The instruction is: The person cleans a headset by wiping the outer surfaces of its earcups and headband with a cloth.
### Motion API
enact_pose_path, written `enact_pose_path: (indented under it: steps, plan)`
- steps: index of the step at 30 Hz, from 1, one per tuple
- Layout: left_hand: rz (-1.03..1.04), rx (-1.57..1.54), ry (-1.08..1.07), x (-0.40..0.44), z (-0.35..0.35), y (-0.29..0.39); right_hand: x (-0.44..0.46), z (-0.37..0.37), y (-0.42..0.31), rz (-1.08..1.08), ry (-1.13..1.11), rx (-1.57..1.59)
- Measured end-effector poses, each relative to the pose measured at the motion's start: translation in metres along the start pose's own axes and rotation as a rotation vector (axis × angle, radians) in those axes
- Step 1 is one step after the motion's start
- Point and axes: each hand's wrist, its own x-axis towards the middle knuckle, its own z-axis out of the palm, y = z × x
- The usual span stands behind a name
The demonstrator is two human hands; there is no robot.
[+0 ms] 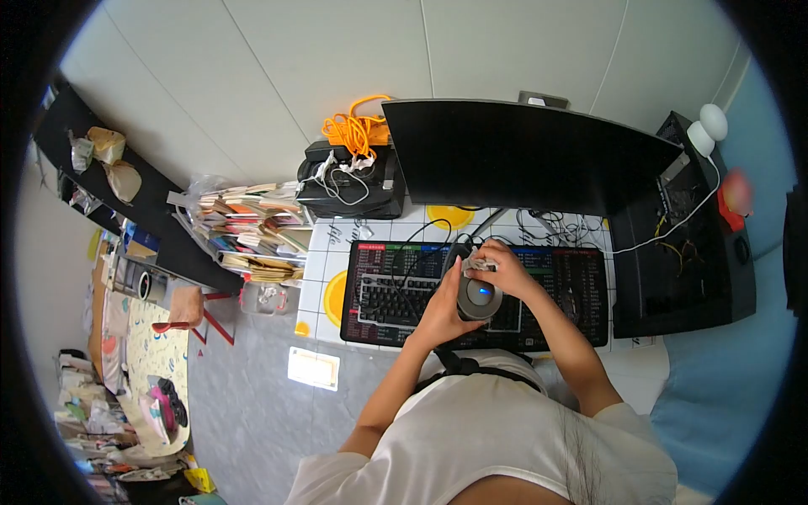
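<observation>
A round grey device (480, 299) with a small blue light is held above the desk mat (539, 328). My left hand (443, 310) is wrapped round its left side. A crumpled whitish cloth or tissue (481, 264) lies against the upper part of the device, and my right hand (505, 268) pinches it there. The black keyboard (389, 301) rests on the mat, its right part partly hidden behind the device and my hands. A dark cable or handle shows just above my left hand.
A wide black monitor (530, 156) stands behind the mat, with tangled cables beneath. To the right is a black computer case (686, 286) with a white camera-like device (707, 130). A black printer-like box (353, 189), an orange cord (358, 130) and stacked papers (257, 223) are left.
</observation>
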Motion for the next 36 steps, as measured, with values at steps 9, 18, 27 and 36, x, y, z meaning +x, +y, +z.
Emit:
enact_pose_path:
  steps: [9,18,27,36]
  plan:
    - [-0.040,0.038,0.075,0.001,-0.002,-0.005,-0.040,0.021,0.012,0.414,0.308,0.230]
    - [-0.070,0.193,0.166,0.005,0.000,-0.008,-0.063,0.041,0.006,0.614,0.329,0.406]
    - [-0.055,0.152,0.079,0.005,0.000,-0.005,-0.036,0.035,0.002,0.603,0.368,0.317]
    - [-0.092,0.158,0.263,0.007,0.001,-0.009,-0.057,0.056,-0.024,-0.003,0.395,-0.142]
